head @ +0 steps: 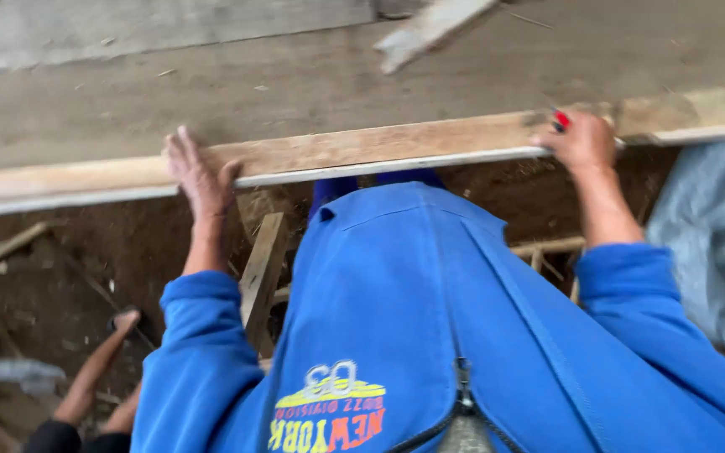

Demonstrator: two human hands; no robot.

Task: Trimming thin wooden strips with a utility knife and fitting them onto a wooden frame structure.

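A long wooden plank (362, 151) runs across the view in front of me, with a pale metal strip along its near edge. My left hand (197, 176) rests flat on the plank with fingers spread. On the plank's right part, my right hand (582, 141) presses down with a small red-tipped thing (560, 119) under the fingers; what it is I cannot tell. Both arms wear blue sleeves of a blue zipped jacket (430, 327).
Beyond the plank lies a grey board surface (211, 92) with a loose wood scrap (425, 29). Below are dirt ground, wooden pieces (262, 273), and another person's arm (94, 369) at lower left. Grey sheeting (715, 243) hangs at right.
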